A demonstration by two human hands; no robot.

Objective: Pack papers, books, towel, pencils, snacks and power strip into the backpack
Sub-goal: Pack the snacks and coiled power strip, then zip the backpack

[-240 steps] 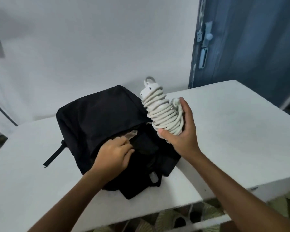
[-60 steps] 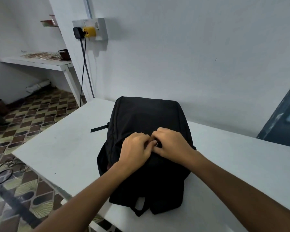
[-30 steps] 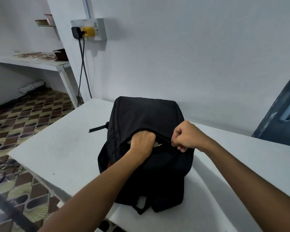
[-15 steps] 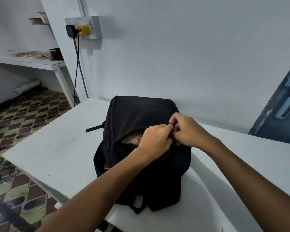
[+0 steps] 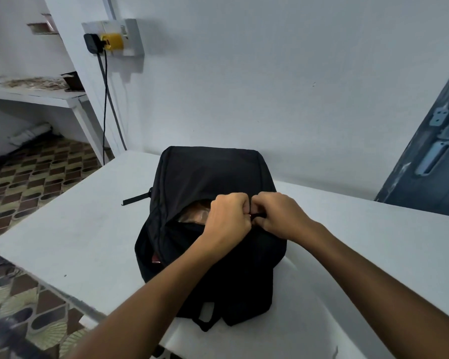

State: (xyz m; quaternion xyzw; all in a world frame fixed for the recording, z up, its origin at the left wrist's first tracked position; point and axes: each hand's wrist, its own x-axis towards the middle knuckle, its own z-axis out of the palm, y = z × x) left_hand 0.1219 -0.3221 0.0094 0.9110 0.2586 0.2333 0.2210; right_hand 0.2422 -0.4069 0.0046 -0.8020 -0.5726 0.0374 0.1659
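Note:
A black backpack (image 5: pixel 213 177) lies flat on the white table (image 5: pixel 88 216), its top towards me. Its main opening gapes on the left side, and a shiny brown snack packet (image 5: pixel 193 212) shows inside. A bit of red shows lower at the left edge of the opening. My left hand (image 5: pixel 227 216) is closed on the fabric at the zip line. Touching it, my right hand (image 5: pixel 278 215) pinches a small black zip pull. The power strip and other items are out of sight.
A wall socket (image 5: pixel 114 38) with a black plug and cable hangs behind the table's left end. A white shelf (image 5: pixel 36 95) stands at far left over the patterned floor (image 5: pixel 24 177). A blue door (image 5: pixel 436 156) is at right. A black strap (image 5: pixel 136 198) sticks out left of the bag.
The power strip held 8 s ago is no longer in view. Over the last second my hands came together at the zip line, and they have shifted slightly since.

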